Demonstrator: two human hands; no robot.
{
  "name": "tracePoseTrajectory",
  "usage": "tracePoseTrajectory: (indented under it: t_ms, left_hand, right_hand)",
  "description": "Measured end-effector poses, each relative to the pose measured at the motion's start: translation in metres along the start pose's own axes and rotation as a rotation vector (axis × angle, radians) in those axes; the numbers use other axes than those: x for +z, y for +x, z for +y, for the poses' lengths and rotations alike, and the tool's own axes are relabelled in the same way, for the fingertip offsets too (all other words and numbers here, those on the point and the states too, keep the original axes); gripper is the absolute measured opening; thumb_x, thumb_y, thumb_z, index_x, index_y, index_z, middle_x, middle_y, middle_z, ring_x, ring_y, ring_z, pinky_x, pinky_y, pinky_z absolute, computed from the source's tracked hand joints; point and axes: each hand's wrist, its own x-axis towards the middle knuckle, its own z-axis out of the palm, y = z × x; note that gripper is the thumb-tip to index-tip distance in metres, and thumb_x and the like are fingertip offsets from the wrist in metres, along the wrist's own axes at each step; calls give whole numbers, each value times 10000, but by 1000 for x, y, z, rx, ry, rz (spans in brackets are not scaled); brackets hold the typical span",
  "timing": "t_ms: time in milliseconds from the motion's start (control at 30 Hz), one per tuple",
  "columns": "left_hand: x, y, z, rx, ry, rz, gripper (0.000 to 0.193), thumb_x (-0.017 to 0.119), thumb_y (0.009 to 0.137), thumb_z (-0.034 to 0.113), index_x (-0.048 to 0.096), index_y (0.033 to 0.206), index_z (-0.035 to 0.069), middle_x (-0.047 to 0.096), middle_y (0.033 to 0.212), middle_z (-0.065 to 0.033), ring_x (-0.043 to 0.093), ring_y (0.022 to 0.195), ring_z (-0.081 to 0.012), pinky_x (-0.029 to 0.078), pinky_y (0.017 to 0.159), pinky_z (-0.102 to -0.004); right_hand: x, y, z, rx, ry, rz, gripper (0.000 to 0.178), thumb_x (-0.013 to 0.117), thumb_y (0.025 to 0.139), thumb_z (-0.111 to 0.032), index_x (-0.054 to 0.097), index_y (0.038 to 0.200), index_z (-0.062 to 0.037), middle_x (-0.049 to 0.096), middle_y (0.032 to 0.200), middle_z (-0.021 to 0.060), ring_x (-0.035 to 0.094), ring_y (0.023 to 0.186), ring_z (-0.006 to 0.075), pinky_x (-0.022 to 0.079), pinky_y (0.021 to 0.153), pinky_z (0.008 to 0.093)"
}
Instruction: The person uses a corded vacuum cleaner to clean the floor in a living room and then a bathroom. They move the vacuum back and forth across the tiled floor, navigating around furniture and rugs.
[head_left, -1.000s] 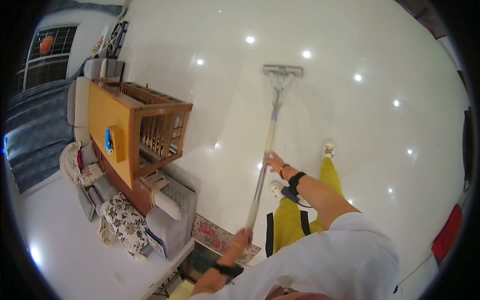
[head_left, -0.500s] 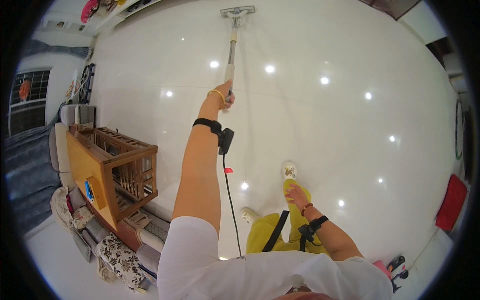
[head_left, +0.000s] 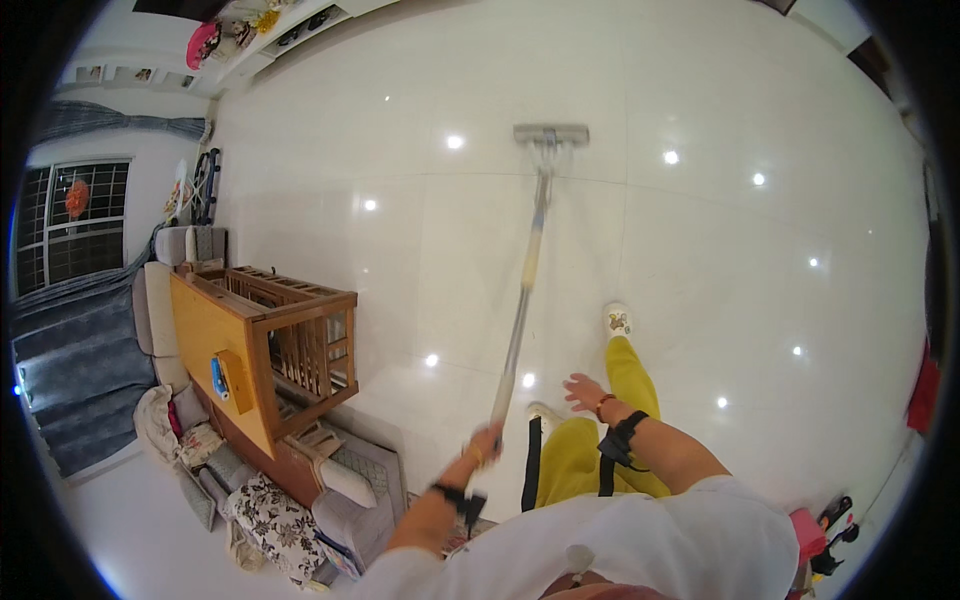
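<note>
L hand (head_left: 487, 440) clamped on mop (head_left: 531, 262), R hand (head_left: 587, 394) spread, wooden table (head_left: 215, 330) & sofa (head_left: 352, 518) L of mop

Head cam, left of the fisheye pair: looks down over my white shirt (head_left: 680, 530), my left hand (head_left: 487, 441) and right hand (head_left: 588, 393) nearer, floor (head_left: 700, 260) beyond, straight edges bending at rim.

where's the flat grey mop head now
In the head view, the flat grey mop head is upper centre on the glossy white floor, at the far end of the silver pole in the left hand.
</note>
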Motion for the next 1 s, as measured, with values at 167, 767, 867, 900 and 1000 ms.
tracePoseTrajectory:
  t_ms: [167,767,867,900,1000]
  left_hand:
    - [69,-145,-230,207,753,134,362,532,731,157,403,1064,97,513,631,-93,543,588,-240,444,519,-359]
    - [2,-178,47,89,-476,-209,316,585,701,145,417,939,24,499,562,-77,511,443,-174,404,387,-300]
    - [-16,-80,245,375,-39,172,208,562,689,101,417,813,17,474,500,-53,470,382,-153,385,354,-276]
    - [-22,-45,313,395,-5,178,209,563,685,98,407,794,12,475,504,-67,471,377,-167,396,349,-297]
    - [-15,39,481,500,-117,217,216,576,653,82,402,750,0,469,499,-99,473,362,-195,387,315,-323]
  right_hand:
    - [119,20,43,508,168,-15,460,462,799,-376,407,1141,-72,453,1137,102,499,969,226,482,654,403]
    - [53,58,-192,58,1185,-216,205,526,786,-239,410,878,-98,470,669,82,491,584,241,450,616,400]
    - [-39,58,-315,-77,907,-50,428,565,760,-221,357,1116,-103,462,897,96,502,859,253,440,772,442]
    - [-71,54,-351,-131,735,-43,499,553,766,-244,301,1177,-115,465,935,96,474,925,246,429,777,435]
    - [-164,35,-428,-303,292,146,583,509,785,-304,226,1263,-126,458,1048,82,440,1008,218,396,797,404]
